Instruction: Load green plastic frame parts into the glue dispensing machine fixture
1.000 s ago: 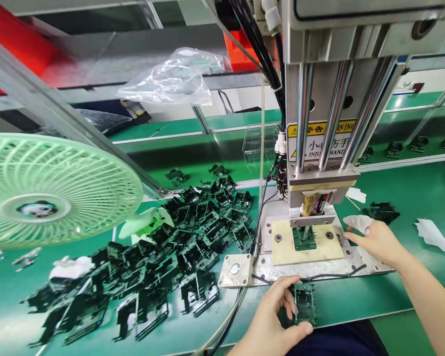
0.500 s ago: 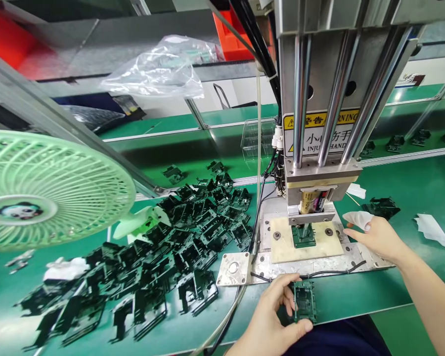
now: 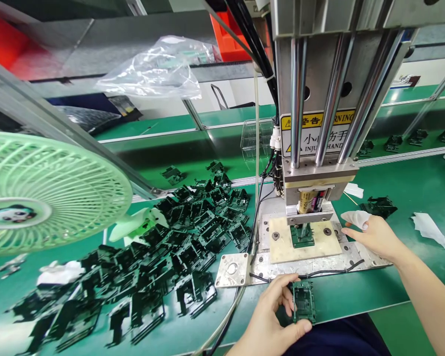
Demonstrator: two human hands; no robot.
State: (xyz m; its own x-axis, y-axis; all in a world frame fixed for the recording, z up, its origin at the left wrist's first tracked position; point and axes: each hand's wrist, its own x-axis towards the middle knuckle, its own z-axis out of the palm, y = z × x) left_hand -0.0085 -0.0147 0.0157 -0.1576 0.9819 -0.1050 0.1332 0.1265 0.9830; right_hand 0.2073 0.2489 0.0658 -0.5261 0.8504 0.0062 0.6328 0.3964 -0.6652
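Note:
My left hand grips a small green and black part at the table's near edge, thumb under it and fingers on its left side. My right hand rests on the right end of the metal base plate, fingers apart and holding nothing, its fingertips beside a white finger cot. The press head is down on another green part seated in the beige fixture.
A large heap of black and green parts lies left of the press. A pale green fan stands at far left. A round metal button plate and cables sit by the base. One loose part and white scraps lie at right.
The view has shifted slightly, so everything sits a little lower and to the left. The press head has come down a little onto the fixture part. Both hands keep their places.

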